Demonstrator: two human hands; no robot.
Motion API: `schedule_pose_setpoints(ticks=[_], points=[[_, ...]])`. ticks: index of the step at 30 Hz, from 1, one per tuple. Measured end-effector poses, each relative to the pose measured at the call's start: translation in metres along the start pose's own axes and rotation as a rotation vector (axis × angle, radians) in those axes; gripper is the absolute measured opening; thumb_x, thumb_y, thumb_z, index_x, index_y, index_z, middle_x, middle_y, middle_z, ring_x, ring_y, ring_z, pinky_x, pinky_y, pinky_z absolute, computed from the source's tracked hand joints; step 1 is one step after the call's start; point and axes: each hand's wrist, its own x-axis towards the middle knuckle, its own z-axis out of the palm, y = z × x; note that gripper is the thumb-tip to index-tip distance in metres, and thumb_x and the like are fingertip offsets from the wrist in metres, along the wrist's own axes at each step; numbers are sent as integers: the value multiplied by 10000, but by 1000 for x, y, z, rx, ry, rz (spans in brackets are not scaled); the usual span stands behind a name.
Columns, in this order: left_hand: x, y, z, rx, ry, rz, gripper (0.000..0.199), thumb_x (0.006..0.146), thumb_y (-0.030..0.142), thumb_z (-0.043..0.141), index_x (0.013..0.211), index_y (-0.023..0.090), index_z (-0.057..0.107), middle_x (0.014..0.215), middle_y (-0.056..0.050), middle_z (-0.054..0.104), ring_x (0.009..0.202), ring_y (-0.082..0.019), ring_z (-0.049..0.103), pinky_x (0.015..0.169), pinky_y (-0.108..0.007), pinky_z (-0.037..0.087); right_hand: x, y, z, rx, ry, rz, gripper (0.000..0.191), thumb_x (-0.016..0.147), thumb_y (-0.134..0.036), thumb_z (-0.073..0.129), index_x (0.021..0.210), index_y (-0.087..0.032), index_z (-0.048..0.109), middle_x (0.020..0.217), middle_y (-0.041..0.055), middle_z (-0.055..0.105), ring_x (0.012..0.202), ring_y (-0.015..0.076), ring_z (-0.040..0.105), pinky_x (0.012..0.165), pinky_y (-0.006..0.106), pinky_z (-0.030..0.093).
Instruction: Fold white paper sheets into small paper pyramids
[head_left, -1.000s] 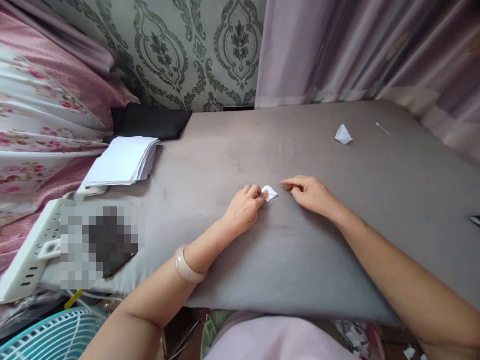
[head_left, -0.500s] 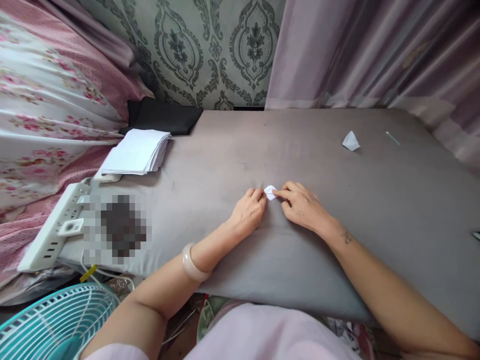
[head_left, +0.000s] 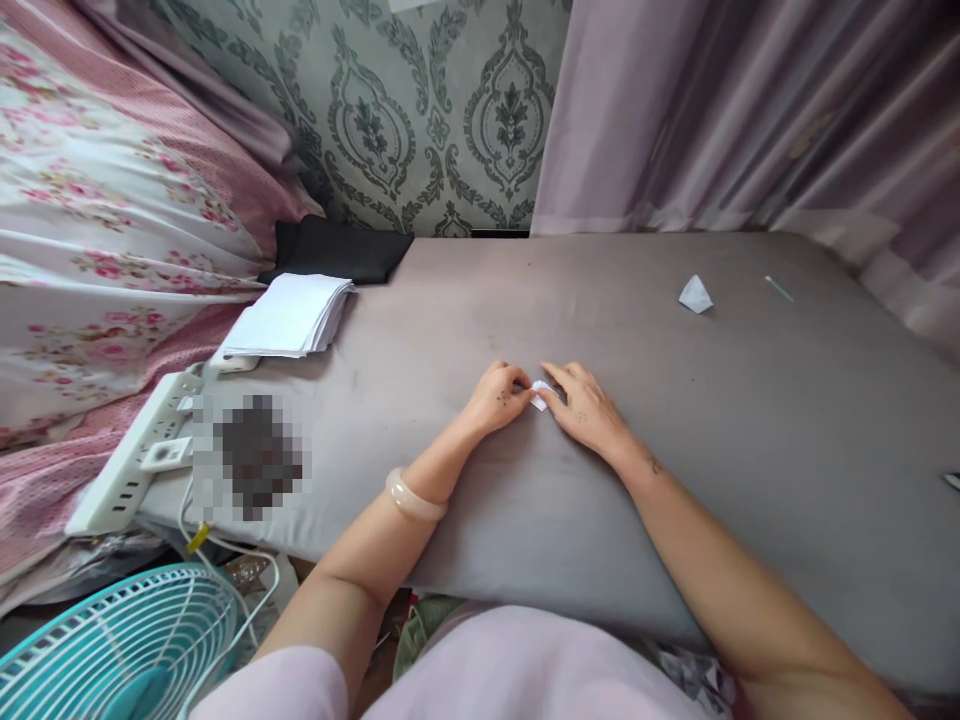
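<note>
Patterned grey wallpaper [head_left: 375,130] and mauve curtains [head_left: 600,120] are seen behind a bed-like surface [head_left: 525,520] covered in grey cloth. Near its middle, a small folded paper [head_left: 539,399] is set between two bare hands. Its left edge is pinched narrowly by the thumb and fingers of the left hand [head_left: 499,398] (a pale bangle [head_left: 412,500] is worn on that forearm). Its right side is touched by the thumb of the right hand [head_left: 585,405], whose forefinger is held apart; whether the paper is gripped there cannot be told. Farther off to the right, a white folded piece [head_left: 696,295] is seen near a thin stick [head_left: 780,289]. At the left, a paper stack [head_left: 289,315] is placed beside a black flat item [head_left: 341,250].
</note>
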Motion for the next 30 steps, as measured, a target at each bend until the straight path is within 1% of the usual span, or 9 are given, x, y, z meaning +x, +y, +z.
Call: schedule_pose_setpoints(ticks=[5,8,10,14,16,20,22,26,30], points=[[-8,-3,-2,-174,-17,28,155,808,265,656,876,129,686,804,-35,618,698,-116,539,681,-235,430,-2,3,-7,138,-82,-75,370,928,-376,446,1220,-223,614,1166,96,567,1003,212,583,878,355,449],[-10,-4,-1,-320,-63,14,222,821,347,649,888,139,685,678,-5,609,608,-100,509,597,-221,393,-2,2,-14,262,-119,-71,301,913,-375,479,1104,-215,646,1048,69,610,846,171,587,798,324,466],[-10,-3,0,-449,-64,27,266,805,383,668,902,136,679,688,-7,616,591,-90,498,574,-216,381,-2,-1,-20,343,-146,-35,280,893,-387,511,1063,-206,641,931,46,628,734,153,563,731,316,468],[-9,3,-3,-795,58,44,393,726,381,751,1017,142,639,827,-28,632,677,-91,536,635,-223,415,-4,-8,-25,553,-178,18,314,870,-412,546,1091,-209,639,909,36,652,774,159,583,752,329,479],[-8,5,-6,-863,124,-6,437,680,362,792,1030,152,635,876,-28,625,706,-86,538,670,-226,426,-4,-12,-24,716,-189,83,323,843,-448,584,1040,-202,655,900,41,665,795,167,606,757,338,500],[-8,4,-10,-892,74,-70,388,655,344,810,953,145,661,890,-35,650,761,-104,579,747,-252,454,-3,-14,-17,1114,-176,215,343,760,-475,692,966,-204,650,967,49,694,907,177,653,868,369,526],[-8,2,-8,-882,47,-63,342,678,350,789,919,138,671,890,-49,676,803,-129,606,787,-278,471,-2,-14,-14,1218,-164,256,339,739,-465,722,956,-215,651,990,38,699,966,177,655,938,386,508],[-8,1,-4,-730,49,-36,327,729,395,741,921,135,693,919,-73,703,799,-144,621,762,-283,490,0,-12,-8,1220,-136,277,359,731,-489,723,955,-223,637,983,29,702,989,180,651,958,405,503],[-8,-1,-2,-524,103,60,281,800,388,684,937,143,700,866,-63,703,727,-132,601,678,-261,478,2,-11,0,1120,-101,221,354,772,-519,662,951,-218,607,983,40,693,987,186,639,914,397,512]])
